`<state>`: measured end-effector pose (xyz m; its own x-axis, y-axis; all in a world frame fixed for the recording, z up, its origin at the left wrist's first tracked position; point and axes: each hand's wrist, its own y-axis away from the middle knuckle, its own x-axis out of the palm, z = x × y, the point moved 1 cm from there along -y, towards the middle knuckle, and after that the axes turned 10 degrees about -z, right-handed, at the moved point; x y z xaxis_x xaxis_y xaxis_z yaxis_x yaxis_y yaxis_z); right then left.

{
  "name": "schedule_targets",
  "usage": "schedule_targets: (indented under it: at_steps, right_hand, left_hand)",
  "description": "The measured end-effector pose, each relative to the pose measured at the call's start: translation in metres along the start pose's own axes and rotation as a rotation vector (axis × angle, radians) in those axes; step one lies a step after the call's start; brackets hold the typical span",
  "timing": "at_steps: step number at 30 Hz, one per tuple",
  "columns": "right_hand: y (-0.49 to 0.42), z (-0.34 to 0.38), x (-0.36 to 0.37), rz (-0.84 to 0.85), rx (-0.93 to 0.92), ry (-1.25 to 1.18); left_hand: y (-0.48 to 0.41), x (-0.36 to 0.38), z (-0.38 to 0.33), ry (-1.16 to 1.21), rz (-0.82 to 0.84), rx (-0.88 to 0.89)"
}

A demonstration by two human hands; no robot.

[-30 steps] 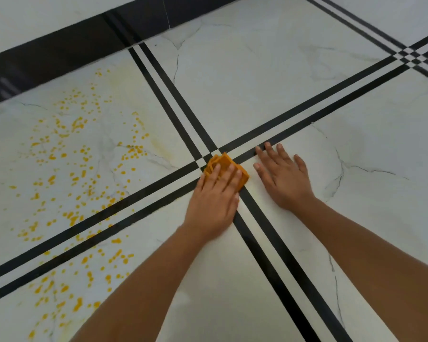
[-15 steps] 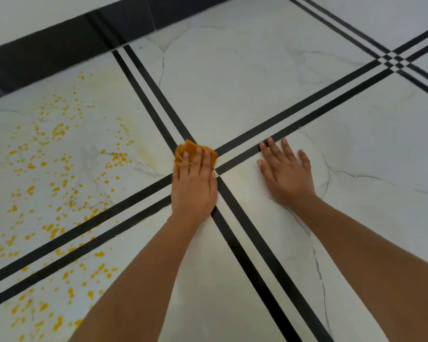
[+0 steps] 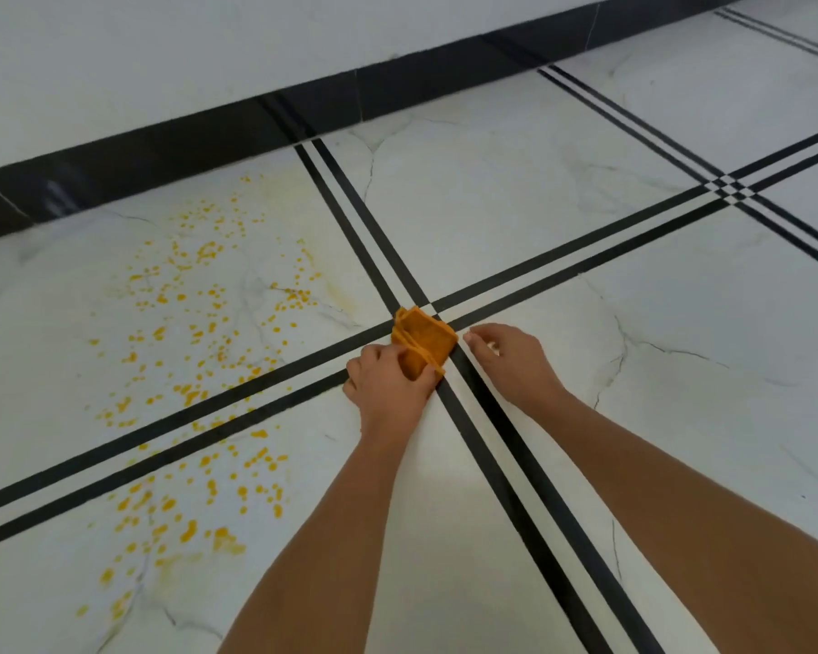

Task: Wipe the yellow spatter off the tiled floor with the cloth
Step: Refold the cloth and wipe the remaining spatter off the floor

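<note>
A folded orange cloth (image 3: 424,337) stands partly lifted over the crossing of the black tile lines. My left hand (image 3: 390,384) grips its near edge between thumb and fingers. My right hand (image 3: 511,361) rests just right of the cloth, fingers curled toward it, touching or almost touching its right side. Yellow spatter (image 3: 199,323) dots the white tile to the left, and more spatter (image 3: 194,507) lies on the tile below the double black line.
A black skirting strip (image 3: 161,153) runs along the wall at the back. White marble-look tiles (image 3: 539,191) with double black lines spread to the right and far side. A faint yellowish smear (image 3: 331,295) lies beside the crossing.
My left hand went from pressing flat on the cloth to pinching and lifting it. My right hand came off its flat rest and curled toward the cloth. The view tilted up toward the wall.
</note>
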<state>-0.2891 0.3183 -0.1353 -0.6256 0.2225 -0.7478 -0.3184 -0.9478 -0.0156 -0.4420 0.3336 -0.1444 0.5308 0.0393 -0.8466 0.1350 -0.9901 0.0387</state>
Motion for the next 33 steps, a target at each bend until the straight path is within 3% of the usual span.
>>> schedule_targets:
  at_steps: [3,5,7,10,12,15,18,20,22,24,27,31,33]
  right_hand:
    - [0.011,0.019,0.004,0.163,0.275,-0.283]
    - [0.020,0.029,0.007,0.263,0.429,-0.395]
    - [0.029,0.036,0.010,0.250,0.533,-0.463]
    - [0.042,0.034,0.008,0.097,0.671,-0.517]
    - [0.053,0.027,0.007,0.043,0.677,-0.335]
    - [0.065,0.026,0.009,-0.042,0.488,0.119]
    - [0.058,0.045,0.020,-0.131,0.186,0.286]
    - [0.049,0.057,0.039,-0.054,0.045,0.307]
    - [0.041,0.060,0.063,0.129,0.029,0.404]
    - [0.035,0.059,0.087,0.201,0.050,0.507]
    - [0.042,0.053,0.102,0.110,-0.031,0.564]
    - [0.060,0.024,0.083,0.212,-0.454,0.586]
    - [0.042,0.029,0.085,0.198,-0.342,0.589]
  left_hand:
    - [0.009,-0.008,-0.003,0.303,0.010,0.010]
    - [0.011,-0.016,-0.003,0.560,0.122,-0.062]
    - [0.010,-0.028,0.002,0.752,0.233,-0.157]
    - [0.002,-0.049,0.020,0.762,0.186,-0.194]
    - [0.004,-0.064,0.038,0.566,0.129,-0.058]
    - [0.012,-0.073,0.067,0.293,0.108,0.185]
    - [0.016,-0.064,0.089,-0.020,0.080,0.342]
    - [0.016,-0.056,0.097,-0.197,0.083,0.382]
    - [0.015,-0.050,0.103,-0.309,0.096,0.415]
    - [0.015,-0.045,0.109,-0.364,0.120,0.448]
    - [0.018,-0.043,0.121,-0.331,0.116,0.484]
    - [0.019,-0.050,0.143,-0.254,0.006,0.445]
    - [0.021,-0.054,0.156,-0.257,0.007,0.448]
